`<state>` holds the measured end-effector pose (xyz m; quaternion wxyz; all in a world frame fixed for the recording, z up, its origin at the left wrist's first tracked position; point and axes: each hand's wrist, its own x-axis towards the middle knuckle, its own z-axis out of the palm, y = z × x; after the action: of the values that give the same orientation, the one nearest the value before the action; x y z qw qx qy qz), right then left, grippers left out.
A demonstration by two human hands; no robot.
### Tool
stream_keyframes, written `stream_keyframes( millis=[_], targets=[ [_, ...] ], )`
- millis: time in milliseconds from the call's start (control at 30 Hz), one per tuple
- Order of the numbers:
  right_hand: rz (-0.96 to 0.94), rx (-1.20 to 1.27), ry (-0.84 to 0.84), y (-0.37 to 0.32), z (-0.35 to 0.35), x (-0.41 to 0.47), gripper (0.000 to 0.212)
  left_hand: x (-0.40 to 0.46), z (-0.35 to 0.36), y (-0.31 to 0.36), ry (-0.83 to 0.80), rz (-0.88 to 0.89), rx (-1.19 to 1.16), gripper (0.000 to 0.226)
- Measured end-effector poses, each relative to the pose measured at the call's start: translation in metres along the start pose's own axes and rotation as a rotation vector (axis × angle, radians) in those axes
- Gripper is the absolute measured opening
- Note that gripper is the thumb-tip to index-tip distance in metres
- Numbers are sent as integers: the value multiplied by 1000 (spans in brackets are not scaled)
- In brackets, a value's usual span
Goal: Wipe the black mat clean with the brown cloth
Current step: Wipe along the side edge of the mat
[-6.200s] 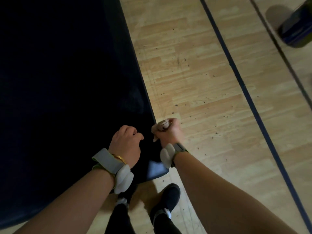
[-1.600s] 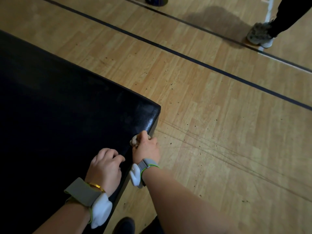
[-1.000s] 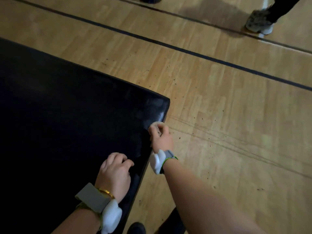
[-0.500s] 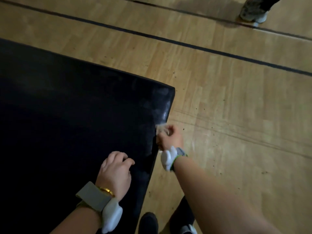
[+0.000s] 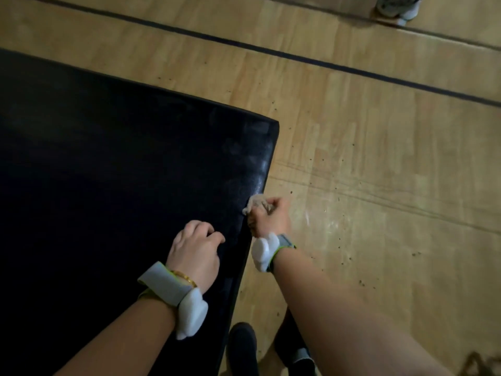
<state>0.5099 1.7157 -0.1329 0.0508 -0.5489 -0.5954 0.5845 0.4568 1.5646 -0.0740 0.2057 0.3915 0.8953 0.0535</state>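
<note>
A thick black mat (image 5: 113, 191) fills the left half of the view, its corner pointing to the upper right. My right hand (image 5: 268, 218) is closed around a crumpled light-brown cloth (image 5: 256, 203) and presses it against the mat's right side edge, a little below the corner. My left hand (image 5: 196, 246) rests on top of the mat near that edge, fingers curled under, holding nothing that I can see. Both wrists wear grey bands with white pods.
The wooden gym floor (image 5: 379, 185) with dark specks lies to the right of the mat, crossed by a dark line (image 5: 311, 61). Another person's shoe (image 5: 395, 8) stands at the top right. My own dark shoes (image 5: 242, 348) are by the mat's edge at the bottom.
Since six seconds ago I have moved along the mat's edge to near its corner. Over the last second my right hand with the cloth has slid slightly down the side edge; my left hand stays put.
</note>
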Motion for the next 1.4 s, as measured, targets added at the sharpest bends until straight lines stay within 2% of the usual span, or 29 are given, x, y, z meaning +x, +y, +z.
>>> stream_keyframes(
  millis=[133, 267, 433, 567, 767, 1067, 1267, 1400],
  targets=[
    [1, -136, -96, 61, 5, -62, 31, -10, 4, -6, -56, 12, -19, 34],
    [-8, -266, -65, 56, 4, -70, 30, -17, 13, -16, -62, 31, -24, 35],
    [-26, -23, 114, 7, 8, -14, 36, -22, 14, -16, 0, 34, 2, 34],
    [-27, -121, 98, 24, 14, -33, 28, -26, 10, -18, 3, 29, -7, 33],
    [30, -279, -61, 81, 4, -105, 30, -31, 10, -18, -36, 29, -5, 30],
    [17, -141, 93, 26, 11, -47, 28, -34, 13, -14, 21, 50, -7, 32],
    [31, -238, -15, 76, 11, -103, 29, -42, 17, -11, -21, 15, 2, 31],
    [-6, -285, -77, 79, 4, -111, 30, -43, 27, 2, 38, 83, 56, 40]
  ],
)
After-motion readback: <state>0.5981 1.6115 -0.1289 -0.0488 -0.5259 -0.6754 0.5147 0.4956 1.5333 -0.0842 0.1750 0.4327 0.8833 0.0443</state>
